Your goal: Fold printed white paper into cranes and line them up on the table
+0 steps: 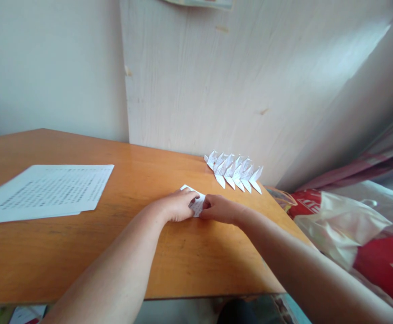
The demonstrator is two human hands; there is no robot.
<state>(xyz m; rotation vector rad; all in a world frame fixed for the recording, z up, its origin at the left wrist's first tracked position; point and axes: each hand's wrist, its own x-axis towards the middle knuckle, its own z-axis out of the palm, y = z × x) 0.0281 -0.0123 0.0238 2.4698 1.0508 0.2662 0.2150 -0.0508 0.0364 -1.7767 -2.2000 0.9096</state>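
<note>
Two bare forearms reach in from the near edge, and a small printed paper piece (pixel 194 201) is pinned flat on the wooden table (pixel 82 252) between the left hand (pixel 176 206), fingers pressed on top, and the right hand (pixel 221 209), pinching its edge, apparently so a crease can be set. Just beyond, finished folded paper pieces (pixel 234 172) are lined up against the board; printed sheets (pixel 48 191) lie well apart at left.

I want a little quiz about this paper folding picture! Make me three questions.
1. True or false: both hands press on the small folded paper.
2. The row of folded paper pieces lies: A) on the printed sheets, B) by the wooden board, C) in the plastic bag.
3. Which hand is nearer the printed sheets?

Key: 1 true. 2 B, by the wooden board. 3 the left hand, not the right hand.
</note>
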